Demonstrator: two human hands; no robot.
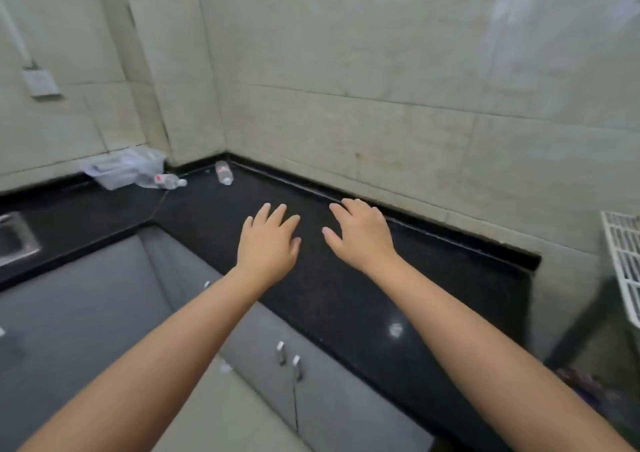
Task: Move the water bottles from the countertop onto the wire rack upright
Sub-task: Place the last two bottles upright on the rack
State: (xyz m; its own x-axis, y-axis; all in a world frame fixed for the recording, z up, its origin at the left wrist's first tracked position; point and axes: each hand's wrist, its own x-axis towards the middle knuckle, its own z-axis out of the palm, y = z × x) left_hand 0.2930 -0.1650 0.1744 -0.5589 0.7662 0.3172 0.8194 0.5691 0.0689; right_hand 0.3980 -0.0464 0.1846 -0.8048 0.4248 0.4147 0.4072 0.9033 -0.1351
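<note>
Two clear plastic water bottles lie on their sides on the black countertop (pixel 346 288) near the far corner. One water bottle (pixel 224 172) lies by the back wall; the other water bottle (pixel 166 181), with a red label, lies just left of it. My left hand (pixel 268 240) and my right hand (pixel 360 235) hover palm-down over the middle of the counter, fingers spread, holding nothing. Both are well short of the bottles. A white wire rack (pixel 623 261) shows at the right edge, beyond the counter's end.
A clear plastic container (pixel 121 169) sits on the counter left of the bottles. A steel sink (pixel 15 240) is set in the counter at far left. Grey cabinet doors (pixel 263 340) with metal handles run below. Tiled walls close the corner.
</note>
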